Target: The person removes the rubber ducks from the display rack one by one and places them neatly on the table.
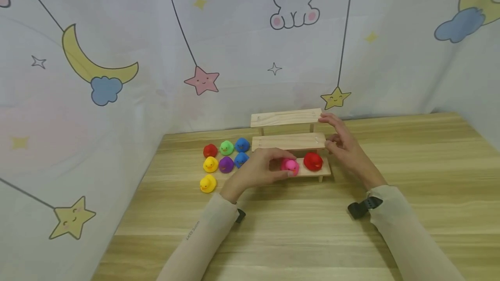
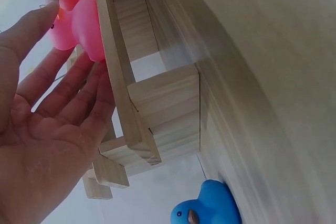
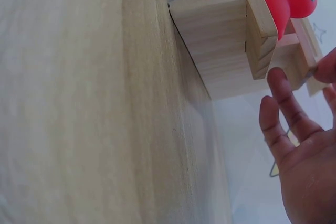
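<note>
My left hand (image 1: 259, 168) holds a pink rubber duck (image 1: 290, 166) between thumb and fingers at the lowest tier of a three-tier wooden stand (image 1: 287, 142). In the left wrist view the pink duck (image 2: 84, 27) sits against the tier's edge, thumb on one side and fingers on the other. A red rubber duck (image 1: 313, 161) stands on the same tier, to its right. My right hand (image 1: 347, 151) is at the stand's right end, touching the upper tiers with loosely extended fingers. In the right wrist view its thumb (image 3: 326, 67) meets a tier's end.
Left of the stand, several loose ducks stand on the wooden table (image 1: 297, 237): a red duck (image 1: 210, 151), a green duck (image 1: 226, 148), a purple duck (image 1: 226, 165), blue ones (image 1: 242, 145) and yellow ones (image 1: 208, 183). A printed curtain (image 1: 242, 47) hangs behind the stand.
</note>
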`<state>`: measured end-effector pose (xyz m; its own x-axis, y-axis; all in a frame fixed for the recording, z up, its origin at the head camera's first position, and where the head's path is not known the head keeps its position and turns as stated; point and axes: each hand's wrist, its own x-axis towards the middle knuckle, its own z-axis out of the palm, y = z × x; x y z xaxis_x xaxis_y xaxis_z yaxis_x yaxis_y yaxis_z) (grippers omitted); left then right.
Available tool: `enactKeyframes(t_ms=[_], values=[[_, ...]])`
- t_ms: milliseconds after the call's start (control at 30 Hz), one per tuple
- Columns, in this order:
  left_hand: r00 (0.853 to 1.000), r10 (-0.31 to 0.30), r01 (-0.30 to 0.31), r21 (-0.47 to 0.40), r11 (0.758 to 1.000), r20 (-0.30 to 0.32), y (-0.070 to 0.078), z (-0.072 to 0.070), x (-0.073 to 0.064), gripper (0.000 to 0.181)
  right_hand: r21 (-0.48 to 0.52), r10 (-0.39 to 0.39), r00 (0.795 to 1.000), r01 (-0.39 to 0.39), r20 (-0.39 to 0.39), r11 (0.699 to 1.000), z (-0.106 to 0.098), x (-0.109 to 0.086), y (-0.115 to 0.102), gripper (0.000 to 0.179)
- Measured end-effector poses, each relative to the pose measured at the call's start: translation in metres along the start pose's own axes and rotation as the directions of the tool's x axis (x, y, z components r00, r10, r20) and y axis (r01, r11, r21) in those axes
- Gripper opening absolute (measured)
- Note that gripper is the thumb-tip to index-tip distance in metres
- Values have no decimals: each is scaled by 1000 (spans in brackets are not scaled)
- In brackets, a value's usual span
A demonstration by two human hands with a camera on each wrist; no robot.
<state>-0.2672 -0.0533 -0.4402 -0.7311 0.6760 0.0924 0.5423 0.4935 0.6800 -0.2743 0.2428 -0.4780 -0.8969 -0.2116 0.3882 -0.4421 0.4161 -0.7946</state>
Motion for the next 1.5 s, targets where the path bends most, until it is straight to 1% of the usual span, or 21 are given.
enactKeyframes(t_ms=[100, 333, 467, 833, 1033, 1167, 1300, 1500], values=[[1000, 4, -4, -5, 1000, -6, 0, 0, 0, 39, 0, 1, 1000, -1, 1, 1000, 0, 0, 0, 66], [1000, 21, -21, 13, 1000, -15, -1, 2, 0, 38, -3, 1, 1000, -1, -1, 1000, 0, 0, 0, 67], [1000, 20, -20, 16, 1000, -17, -1, 2, 0, 38, -4, 1, 1000, -1, -1, 1000, 0, 0, 0, 67], [1000, 28, -28, 28, 999, -10, 0, 3, 1, 36, -2, -4, 1000, 3, -10, 1000, 1, 0, 0, 68], [999, 42, -43, 35, 998, 18, 1, 0, 0, 35, 2, 0, 1000, 0, -9, 1000, 1, 0, 0, 68], [998, 48, -48, 18, 999, 30, 3, -3, -2, 35, -1, -9, 1000, 9, -10, 1000, 1, 0, 0, 67], [998, 54, -54, 9, 998, 25, 3, -5, -4, 35, -10, -11, 1000, 10, -11, 1000, 1, 0, 0, 67], [999, 44, -44, 21, 999, -2, 2, -9, -9, 35, -11, -11, 1000, 11, -11, 1000, 1, 0, 0, 68]])
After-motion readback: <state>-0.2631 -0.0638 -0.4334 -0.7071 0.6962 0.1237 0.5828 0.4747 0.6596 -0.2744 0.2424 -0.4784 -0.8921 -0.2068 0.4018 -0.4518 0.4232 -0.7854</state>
